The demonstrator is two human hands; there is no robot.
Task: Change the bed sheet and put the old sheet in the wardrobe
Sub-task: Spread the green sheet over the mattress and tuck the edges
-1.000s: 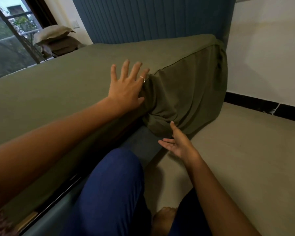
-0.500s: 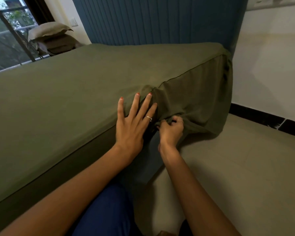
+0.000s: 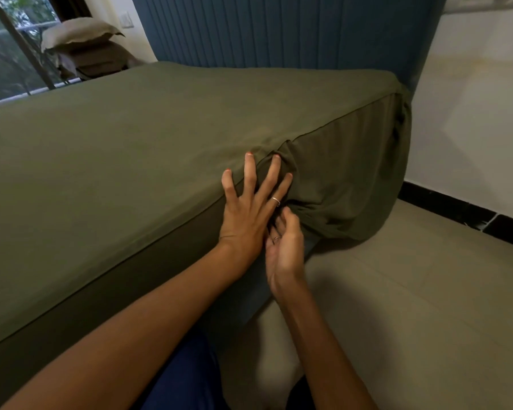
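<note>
Now the left hand (image 3: 246, 214), fingers spread, pins the green sheet (image 3: 148, 143); right hand (image 3: 285, 247) looks loosely curled; careless tucking could rebunch the corner.

Bed sheet (image 3: 148, 143): plain olive green, no pattern, darker on the hanging side panel. Headboard (image 3: 279, 28) at 12 o'clock: dark blue, vertical ribbing. Wall (image 3: 480, 113) at 2 o'clock: off-white with a black skirting band (image 3: 456, 207). Floor (image 3: 412, 306) at 4 o'clock: pale beige tiles. Pillows (image 3: 80, 31) at 10 o'clock: beige over brown. Trouser leg (image 3: 184, 380) at 6 o'clock: deep blue. Left hand (image 3: 246, 214): orange-red nail polish, silver ring.
</note>
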